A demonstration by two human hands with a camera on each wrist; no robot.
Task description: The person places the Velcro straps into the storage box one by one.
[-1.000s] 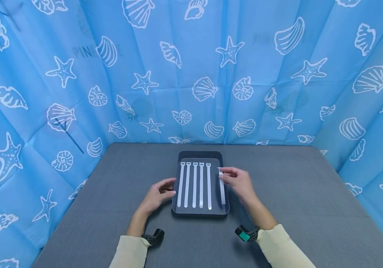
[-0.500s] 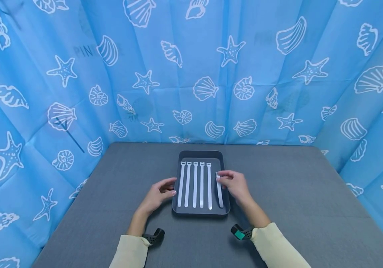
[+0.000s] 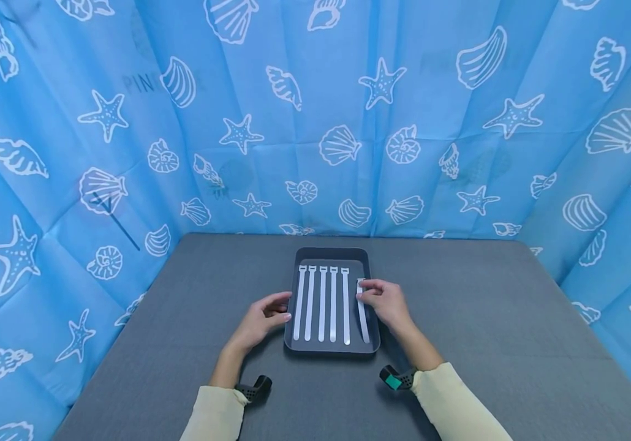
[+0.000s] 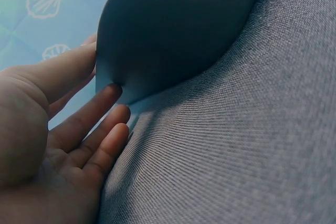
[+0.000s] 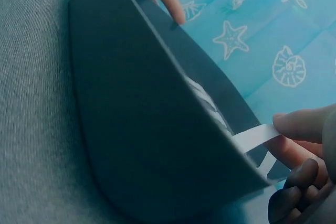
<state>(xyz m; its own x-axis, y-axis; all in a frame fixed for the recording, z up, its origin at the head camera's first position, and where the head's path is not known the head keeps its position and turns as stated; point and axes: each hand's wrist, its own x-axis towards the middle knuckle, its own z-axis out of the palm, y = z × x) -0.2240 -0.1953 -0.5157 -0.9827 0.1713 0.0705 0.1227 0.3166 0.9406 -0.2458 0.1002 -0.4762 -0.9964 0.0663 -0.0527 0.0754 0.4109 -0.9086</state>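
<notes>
A dark grey rectangular tray (image 3: 332,351) holds several flat white hook-and-loop cable ties (image 3: 322,303) lying side by side, slotted heads at the far end. My right hand (image 3: 388,304) pinches another white cable tie (image 3: 364,323) between thumb and index finger, over the tray's right side. This tie (image 5: 254,137) bows in the right wrist view. My left hand (image 3: 260,320) holds the tray's left wall, thumb and index finger over the rim, other fingers outside. In the left wrist view the tray wall (image 4: 173,30) hides the thumb tip.
The tray stands on a table covered in grey cloth (image 3: 459,294). Blue curtains (image 3: 315,92) printed with white shells and starfish hang behind the table and along both sides. Each wrist wears a dark band (image 3: 255,389).
My right hand has moved a little left and inward, bringing its cable tie closer to the row. The tie's near end has come slightly nearer to me. My left hand has stayed put.
</notes>
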